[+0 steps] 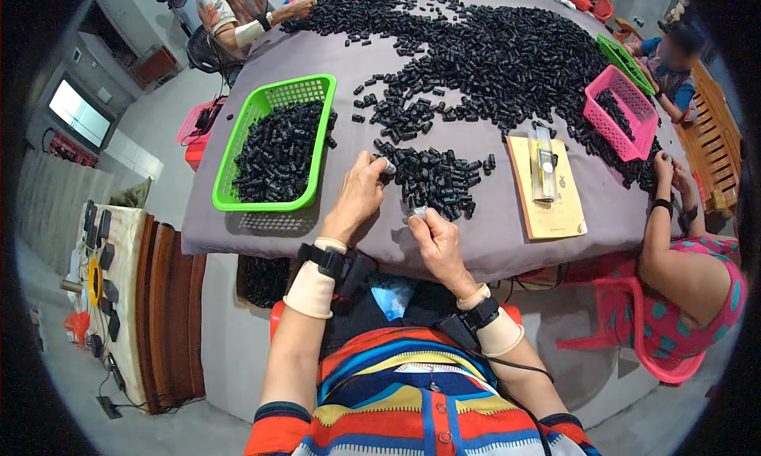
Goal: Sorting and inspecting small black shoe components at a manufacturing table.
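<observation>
My left hand point(361, 193) is closed in a pinch at the left side of a small heap of short black cylindrical parts point(438, 179). Something greyish shows at its fingertips; whether that is a finger cover or a held piece is unclear. At the heap's near edge, my right hand point(437, 248) has thumb and fingers pressed together, again with a pale grey bit at the tips. What either hand holds, if anything, is too small to make out. Left of my left hand stands a bright green basket point(327, 131) filled with the same black parts.
A large spread of black parts point(507, 52) covers the far table. Right of my heap lie a yellowish booklet point(547, 218) and a clear plastic case point(543, 175). A pink basket point(634, 135) stands farther right. Other people sit at the far left and right sides.
</observation>
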